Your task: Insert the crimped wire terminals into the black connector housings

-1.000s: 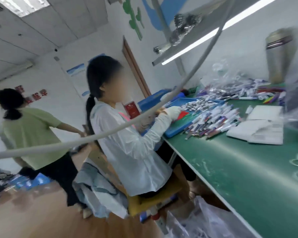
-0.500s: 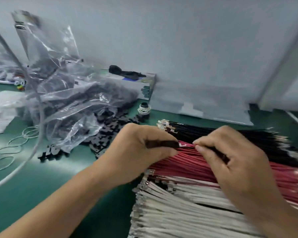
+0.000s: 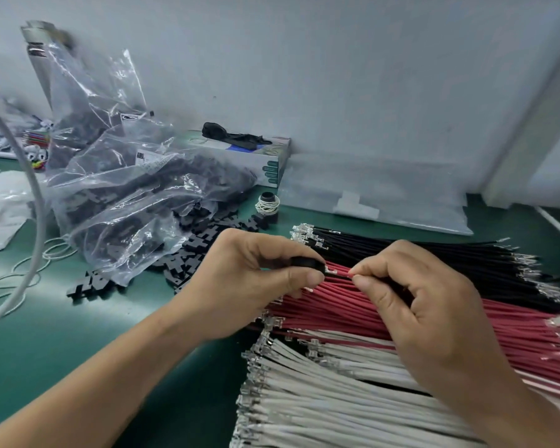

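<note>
My left hand (image 3: 256,279) pinches a black connector housing (image 3: 306,262) between thumb and fingers, above the red wires. My right hand (image 3: 427,312) pinches a wire near its crimped metal terminal (image 3: 332,271); the terminal tip sits right at the housing's open end. Whether it is inside I cannot tell. Below lie rows of black wires (image 3: 417,257), red wires (image 3: 353,305) and white wires (image 3: 337,399), all with crimped ends pointing left. Loose black housings (image 3: 191,250) are heaped on the green mat left of my hands.
A clear plastic bag (image 3: 126,189) full of black housings lies at the left. Behind it are a grey box (image 3: 265,160), a small spool (image 3: 267,203) and a flat clear bag (image 3: 385,195) by the wall. Rubber bands (image 3: 17,276) and a white cable (image 3: 36,202) lie far left.
One second ago the view faced other people at a bench to the left; it has swung back to my hands. Since half a second ago the hands have stayed together, with a small gap showing the terminal.
</note>
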### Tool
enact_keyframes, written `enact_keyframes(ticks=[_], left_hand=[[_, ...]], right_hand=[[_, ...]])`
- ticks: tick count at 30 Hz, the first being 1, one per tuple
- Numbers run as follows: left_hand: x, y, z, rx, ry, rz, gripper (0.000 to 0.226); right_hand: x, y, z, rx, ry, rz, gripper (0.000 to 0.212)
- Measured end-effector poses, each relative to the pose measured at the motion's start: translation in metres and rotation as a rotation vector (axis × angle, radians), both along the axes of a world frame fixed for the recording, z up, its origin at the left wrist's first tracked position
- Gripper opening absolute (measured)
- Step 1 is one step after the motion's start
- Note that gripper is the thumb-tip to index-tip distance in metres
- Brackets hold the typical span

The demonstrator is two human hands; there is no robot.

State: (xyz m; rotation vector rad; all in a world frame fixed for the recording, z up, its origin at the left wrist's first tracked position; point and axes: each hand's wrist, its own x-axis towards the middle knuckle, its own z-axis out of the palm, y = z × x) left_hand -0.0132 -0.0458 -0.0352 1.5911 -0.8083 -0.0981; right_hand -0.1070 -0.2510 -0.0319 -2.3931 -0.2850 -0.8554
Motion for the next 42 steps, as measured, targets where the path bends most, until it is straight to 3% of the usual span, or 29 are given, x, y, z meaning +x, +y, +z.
enact_keyframes(ticks=[6, 15, 21, 27, 30, 32, 34, 42], left_hand=[[-0.005, -0.004, 0.0, 0.086, -0.129, -0.005, 0.018], [-0.007, -0.005, 0.002, 0.049, -0.01, -0.02, 0.017], [-0.006, -0.005, 0.004, 0.143, -0.076, 0.012, 0.013], [-0.005, -0.007, 0.001, 0.141, -0.138, 0.104, 0.013], [-0.001, -0.004, -0.001, 0.136, -0.166, 0.154, 0.013], [0.001, -0.004, -0.001, 0.144, -0.191, 0.157, 0.013], [0.001, -0.004, -0.003, 0.149, -0.218, 0.158, 0.013], [0.0, -0.006, -0.007, 0.158, -0.238, 0.155, 0.013]], right_hand=[[-0.001, 0.002, -0.001, -0.051, -0.02, 0.015, 0.009], [0.001, 0.002, 0.002, -0.096, -0.044, -0.013, 0.011], [0.001, -0.004, 0.007, -0.142, 0.015, -0.013, 0.016], [-0.012, -0.018, 0.042, -0.265, 0.07, -0.12, 0.007], [-0.024, -0.017, 0.057, -0.241, 0.317, 0.026, 0.012], [-0.03, -0.011, 0.049, -0.387, 0.52, 0.103, 0.017], [-0.033, -0.007, 0.039, -0.491, 0.547, 0.116, 0.021], [-0.033, -0.001, 0.035, -0.511, 0.598, 0.098, 0.019]])
